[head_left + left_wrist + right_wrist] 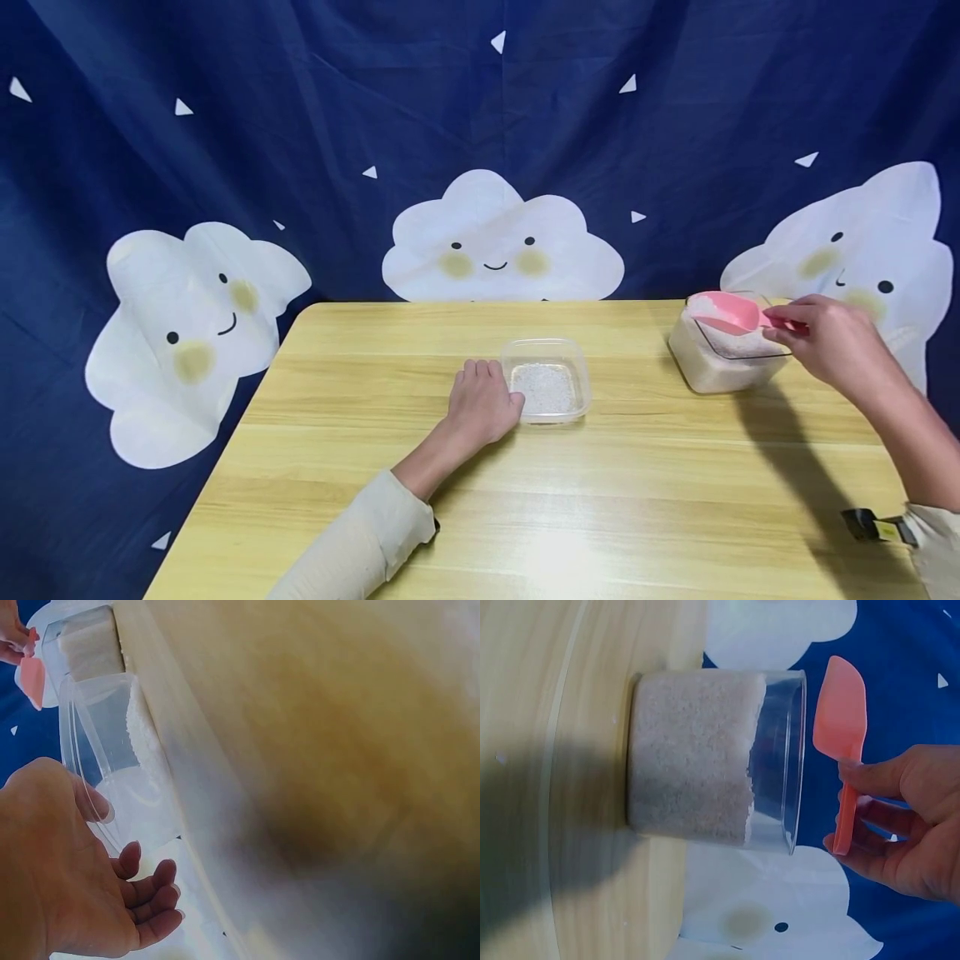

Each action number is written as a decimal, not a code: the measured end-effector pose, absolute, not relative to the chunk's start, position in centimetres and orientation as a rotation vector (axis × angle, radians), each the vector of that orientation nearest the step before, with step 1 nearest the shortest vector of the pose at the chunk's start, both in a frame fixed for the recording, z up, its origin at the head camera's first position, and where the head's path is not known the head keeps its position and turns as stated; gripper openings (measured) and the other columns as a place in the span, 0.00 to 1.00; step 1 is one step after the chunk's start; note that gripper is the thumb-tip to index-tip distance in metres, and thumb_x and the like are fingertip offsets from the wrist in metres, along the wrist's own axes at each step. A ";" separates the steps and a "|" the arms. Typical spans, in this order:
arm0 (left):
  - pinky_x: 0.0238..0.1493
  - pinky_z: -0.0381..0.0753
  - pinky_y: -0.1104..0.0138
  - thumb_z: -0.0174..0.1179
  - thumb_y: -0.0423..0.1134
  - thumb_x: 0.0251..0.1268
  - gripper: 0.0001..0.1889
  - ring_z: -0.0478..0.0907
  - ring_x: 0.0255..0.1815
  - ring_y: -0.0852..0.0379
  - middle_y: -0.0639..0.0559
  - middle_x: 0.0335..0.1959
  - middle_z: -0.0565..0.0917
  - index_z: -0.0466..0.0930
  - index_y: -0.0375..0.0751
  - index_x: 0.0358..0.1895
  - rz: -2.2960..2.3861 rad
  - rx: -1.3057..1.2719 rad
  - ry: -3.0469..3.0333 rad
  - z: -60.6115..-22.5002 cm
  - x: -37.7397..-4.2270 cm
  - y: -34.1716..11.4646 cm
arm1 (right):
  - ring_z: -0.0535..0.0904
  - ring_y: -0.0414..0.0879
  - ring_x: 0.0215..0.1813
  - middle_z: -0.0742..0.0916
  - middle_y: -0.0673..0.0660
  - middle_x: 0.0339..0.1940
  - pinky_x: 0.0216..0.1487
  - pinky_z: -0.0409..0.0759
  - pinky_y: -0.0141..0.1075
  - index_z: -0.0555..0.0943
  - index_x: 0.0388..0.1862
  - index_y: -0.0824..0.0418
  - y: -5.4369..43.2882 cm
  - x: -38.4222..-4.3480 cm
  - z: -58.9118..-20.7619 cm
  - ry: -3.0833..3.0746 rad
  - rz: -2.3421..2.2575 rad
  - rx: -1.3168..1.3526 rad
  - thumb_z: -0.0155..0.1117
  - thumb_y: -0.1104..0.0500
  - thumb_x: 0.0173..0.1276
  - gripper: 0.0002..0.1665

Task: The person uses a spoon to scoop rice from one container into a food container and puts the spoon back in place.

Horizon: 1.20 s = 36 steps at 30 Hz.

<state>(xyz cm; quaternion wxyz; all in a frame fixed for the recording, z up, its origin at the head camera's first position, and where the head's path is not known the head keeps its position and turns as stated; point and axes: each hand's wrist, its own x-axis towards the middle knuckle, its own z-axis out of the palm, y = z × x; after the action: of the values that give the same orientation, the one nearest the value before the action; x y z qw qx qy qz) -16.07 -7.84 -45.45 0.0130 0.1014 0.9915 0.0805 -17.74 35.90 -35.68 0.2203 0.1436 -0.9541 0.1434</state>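
Observation:
My right hand (840, 342) grips a pink scoop (731, 312) by its handle, holding it over the opening of a clear square tub (799, 765). White rice-like grains (694, 757) fill much of that tub, and some white shows in the scoop's front in the head view. At the middle of the table stands a smaller clear plastic container (585, 392) with a layer of white grains (543, 387) on its bottom. My left hand (483, 400) rests at the container's left side, its thumb against the near-left corner and its fingers loosely bent in the left wrist view.
Everything stands on a light wooden table (637, 500) whose back edge meets a dark blue curtain (337, 83) printed with white clouds. The tub sits close to the table's back right edge. Over the table at the right hangs a dark strap (873, 527) by the sleeve.

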 end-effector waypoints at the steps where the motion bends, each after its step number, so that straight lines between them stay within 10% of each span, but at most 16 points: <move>1: 0.48 0.68 0.60 0.46 0.50 0.68 0.20 0.69 0.46 0.45 0.43 0.40 0.75 0.72 0.33 0.45 0.249 0.317 3.091 -45.5 -16.1 -7.8 | 0.83 0.66 0.36 0.88 0.72 0.37 0.35 0.74 0.51 0.88 0.41 0.72 35.8 -17.7 -35.7 -2.641 0.399 0.401 0.78 0.71 0.51 0.16; 36: 0.46 0.66 0.61 0.45 0.50 0.68 0.19 0.68 0.45 0.45 0.44 0.38 0.73 0.71 0.35 0.43 0.228 0.310 3.098 -45.6 -16.1 -7.8 | 0.74 0.44 0.28 0.87 0.61 0.30 0.31 0.67 0.31 0.90 0.40 0.68 31.1 -18.3 -36.3 -2.586 0.496 0.521 0.81 0.67 0.52 0.15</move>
<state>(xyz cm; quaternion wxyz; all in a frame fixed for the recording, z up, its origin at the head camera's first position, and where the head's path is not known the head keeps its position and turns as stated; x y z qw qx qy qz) -16.12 -7.76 -45.56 0.0101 0.0993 0.9923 0.0729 -18.28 31.13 -36.33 0.2266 0.1891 -0.9383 0.1801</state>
